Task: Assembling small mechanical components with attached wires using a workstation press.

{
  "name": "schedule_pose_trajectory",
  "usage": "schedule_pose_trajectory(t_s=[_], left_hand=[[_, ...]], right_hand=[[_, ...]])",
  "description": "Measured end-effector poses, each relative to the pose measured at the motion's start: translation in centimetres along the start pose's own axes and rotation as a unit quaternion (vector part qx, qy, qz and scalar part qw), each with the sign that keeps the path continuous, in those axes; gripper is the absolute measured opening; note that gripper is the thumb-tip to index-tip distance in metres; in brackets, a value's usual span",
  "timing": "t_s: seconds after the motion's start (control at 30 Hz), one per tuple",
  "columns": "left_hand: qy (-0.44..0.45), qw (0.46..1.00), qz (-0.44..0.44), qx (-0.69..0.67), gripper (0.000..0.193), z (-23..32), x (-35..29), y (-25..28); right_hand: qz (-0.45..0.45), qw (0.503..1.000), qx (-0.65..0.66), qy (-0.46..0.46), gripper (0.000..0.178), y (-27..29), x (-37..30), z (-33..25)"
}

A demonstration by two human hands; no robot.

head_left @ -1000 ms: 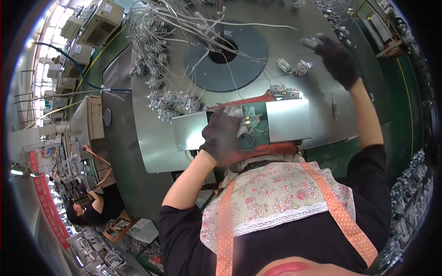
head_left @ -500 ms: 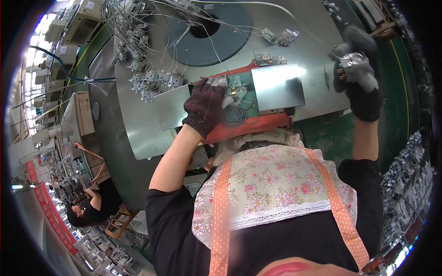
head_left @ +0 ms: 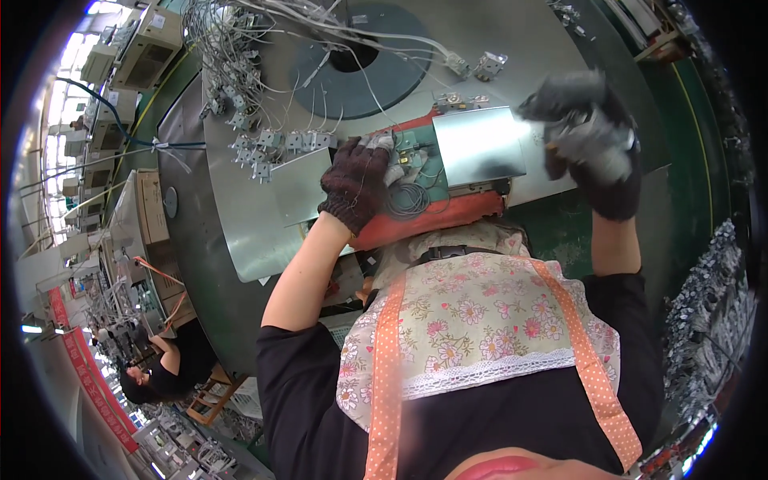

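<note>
My left hand (head_left: 356, 178), in a dark knit glove with grey fingertips, is closed at a small metal part (head_left: 410, 157) with a pale body and brass bits. That part sits on a green surface (head_left: 436, 164), with a coil of thin grey wire (head_left: 408, 200) beside my thumb. A shiny metal plate (head_left: 480, 146) lies to its right, and another metal sheet (head_left: 300, 188) extends to the left of the hand. Out to the right, my gloved right hand (head_left: 596, 148) is raised and smeared by motion. Its fingers are around a silvery metal part (head_left: 588, 140), whose kind is blurred.
Red padding (head_left: 432, 222) runs along the near side of the work. Several wired metal units (head_left: 276, 146) lie at left, below a tangle of grey cables (head_left: 232, 56). A dark round disc (head_left: 400, 64) is at the back. A person (head_left: 164, 368) sits far left.
My right hand has moved left and inward with the metal part, toward the shiny plate. A cable end at the back has shifted. My left hand stays nearly in place.
</note>
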State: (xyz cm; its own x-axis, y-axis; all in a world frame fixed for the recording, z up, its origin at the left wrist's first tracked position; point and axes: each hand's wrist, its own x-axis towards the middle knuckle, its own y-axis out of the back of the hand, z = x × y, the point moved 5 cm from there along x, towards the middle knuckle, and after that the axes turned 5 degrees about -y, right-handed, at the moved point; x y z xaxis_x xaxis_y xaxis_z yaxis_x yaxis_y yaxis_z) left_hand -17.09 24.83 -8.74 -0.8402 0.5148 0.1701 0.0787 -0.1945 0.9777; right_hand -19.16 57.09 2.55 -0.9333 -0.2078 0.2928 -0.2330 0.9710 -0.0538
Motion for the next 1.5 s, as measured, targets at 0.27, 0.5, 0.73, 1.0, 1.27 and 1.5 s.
schedule_pose_trajectory(t_s=[0.27, 0.5, 0.73, 1.0, 1.27, 1.5], left_hand=[[-0.028, 0.999, -0.015, -0.006, 0.055, -0.5, -1.3, -1.4], [-0.029, 0.999, -0.040, 0.001, 0.054, -0.7, -1.3, -1.5], [0.012, 0.999, -0.036, -0.022, 0.052, -0.3, -0.2, -0.3], [0.015, 0.998, -0.066, -0.020, 0.058, 0.1, -0.4, 0.4], [-0.003, 1.000, -0.012, -0.018, 0.056, -0.2, -0.8, -0.4], [-0.014, 0.999, 0.016, -0.050, 0.055, 0.0, -0.5, 0.1]], right_hand=[[-0.179, 0.974, -0.001, 0.140, 0.034, -5.5, 0.3, -5.1], [-0.232, 0.969, 0.014, -0.086, 0.040, -10.6, 0.7, -1.4], [-0.120, 0.910, 0.158, -0.365, 0.049, -12.3, 1.3, 2.2], [-0.147, 0.897, 0.278, -0.309, 0.055, -13.0, -0.5, 0.9], [-0.187, 0.904, 0.278, -0.266, 0.070, -13.1, -1.2, 1.0], [-0.109, 0.939, 0.191, -0.265, 0.063, -12.7, -2.9, 1.4]])
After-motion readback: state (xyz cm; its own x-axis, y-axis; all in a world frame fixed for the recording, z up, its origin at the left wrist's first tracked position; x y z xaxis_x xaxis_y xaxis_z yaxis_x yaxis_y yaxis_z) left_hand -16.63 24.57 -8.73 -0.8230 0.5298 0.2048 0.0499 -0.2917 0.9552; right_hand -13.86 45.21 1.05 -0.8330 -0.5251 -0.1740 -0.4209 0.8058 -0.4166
